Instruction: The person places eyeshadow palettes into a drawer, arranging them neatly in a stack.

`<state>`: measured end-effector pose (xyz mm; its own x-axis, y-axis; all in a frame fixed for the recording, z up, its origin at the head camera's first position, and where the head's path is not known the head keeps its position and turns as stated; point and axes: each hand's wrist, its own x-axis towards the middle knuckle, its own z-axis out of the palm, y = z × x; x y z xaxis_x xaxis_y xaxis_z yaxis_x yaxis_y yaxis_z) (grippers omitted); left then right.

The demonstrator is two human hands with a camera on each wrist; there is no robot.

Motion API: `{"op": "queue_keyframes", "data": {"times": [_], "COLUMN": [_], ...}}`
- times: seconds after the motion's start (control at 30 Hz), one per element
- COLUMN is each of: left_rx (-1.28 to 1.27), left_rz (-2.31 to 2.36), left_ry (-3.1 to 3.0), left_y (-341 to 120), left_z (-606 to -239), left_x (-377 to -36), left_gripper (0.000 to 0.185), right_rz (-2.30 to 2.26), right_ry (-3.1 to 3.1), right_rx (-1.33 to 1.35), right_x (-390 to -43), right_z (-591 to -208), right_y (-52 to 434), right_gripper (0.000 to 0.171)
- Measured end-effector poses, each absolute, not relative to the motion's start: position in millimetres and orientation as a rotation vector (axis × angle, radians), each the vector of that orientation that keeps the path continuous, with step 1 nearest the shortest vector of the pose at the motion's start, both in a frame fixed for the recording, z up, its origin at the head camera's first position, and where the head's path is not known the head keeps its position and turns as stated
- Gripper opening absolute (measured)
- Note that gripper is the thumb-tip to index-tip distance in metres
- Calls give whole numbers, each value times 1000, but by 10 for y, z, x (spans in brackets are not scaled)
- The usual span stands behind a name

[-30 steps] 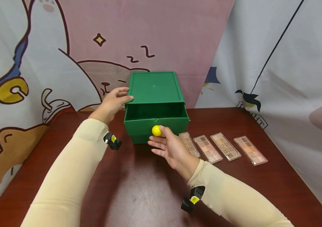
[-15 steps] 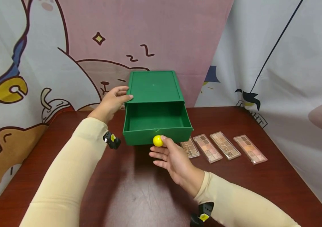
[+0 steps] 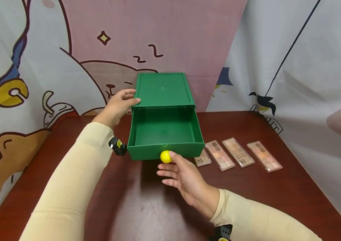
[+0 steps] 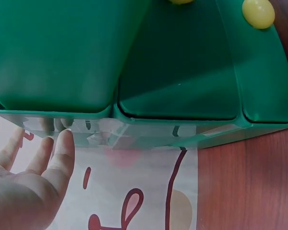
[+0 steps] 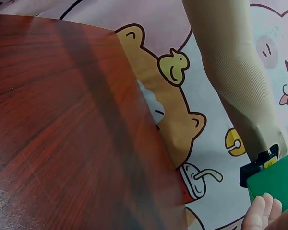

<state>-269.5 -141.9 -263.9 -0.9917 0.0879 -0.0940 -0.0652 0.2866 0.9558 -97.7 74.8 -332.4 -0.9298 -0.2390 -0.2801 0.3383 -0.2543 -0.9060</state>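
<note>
My right hand (image 3: 185, 177) pinches the yellow knob (image 3: 165, 156) on the front of the green drawer (image 3: 164, 134), which stands pulled well out of its green box (image 3: 162, 89); my left hand (image 3: 117, 106), fingers straight, presses that box's left edge; four makeup palettes (image 3: 238, 154) lie just right on the wooden table (image 3: 146, 207).

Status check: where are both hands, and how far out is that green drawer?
Left hand braces green box at its left edge. Right hand pinches yellow knob. Drawer well out, nothing visible inside. Palettes lie right of it.
</note>
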Motion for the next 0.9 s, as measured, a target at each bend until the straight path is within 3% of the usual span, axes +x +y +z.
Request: {"op": "queue_keyframes", "data": {"times": [0.47, 0.73, 0.9], "left_rx": [27, 34, 27], "left_rz": [1794, 1798, 1797], "left_ry": [2423, 2416, 2410], "left_y": [-1397, -1395, -1388], "left_z": [-2589, -2603, -2631], "left_x": [-2700, -2681, -2670], "left_gripper": [57, 59, 59], "right_rz": [-2095, -2141, -1978], "right_ry": [1828, 2171, 2597], "right_rx": [-8, 183, 292], "right_x": [-944, -1132, -1356], "right_z": [-3429, -3749, -3857], "right_y": [1010, 1599, 2102], "right_gripper": [52, 33, 33]}}
